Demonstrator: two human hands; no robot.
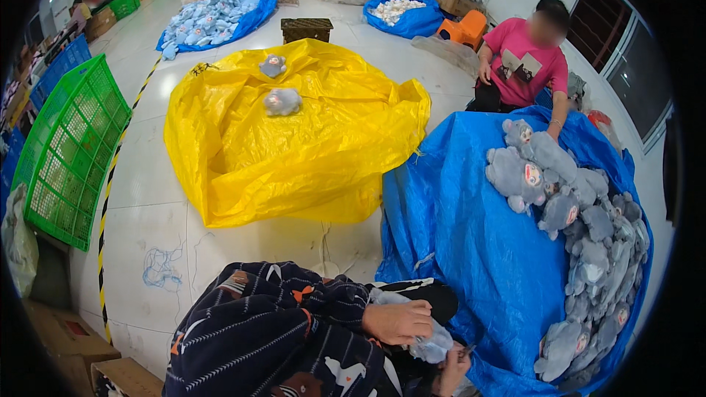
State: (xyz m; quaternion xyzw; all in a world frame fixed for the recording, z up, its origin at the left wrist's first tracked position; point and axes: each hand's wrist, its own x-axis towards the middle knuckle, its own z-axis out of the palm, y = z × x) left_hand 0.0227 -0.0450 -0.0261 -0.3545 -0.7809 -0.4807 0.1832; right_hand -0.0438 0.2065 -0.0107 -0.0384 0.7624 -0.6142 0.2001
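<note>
A grey plush toy (434, 345) lies across my lap at the bottom of the view. My left hand (397, 321) is closed over it, fingers pressed into the fur. Beside the toy's right end my right hand (451, 373) is closed on a small dark pointed tool (470, 350), whose exact kind I cannot make out. To the right, a blue tarp sack (471, 228) holds a heap of grey plush toys (592, 265). Two more plush toys, a darker one (272, 66) and a pale grey one (282, 101), rest on the spread yellow tarp sack (309, 165) ahead.
A person in a pink shirt (526, 55) sits at the far right, one hand reaching to the grey heap. Green crates (73, 151) stand left, beyond striped floor tape (110, 198). Cardboard boxes (70, 334) are at lower left. Light-blue plush pieces (213, 20) fill a sack behind.
</note>
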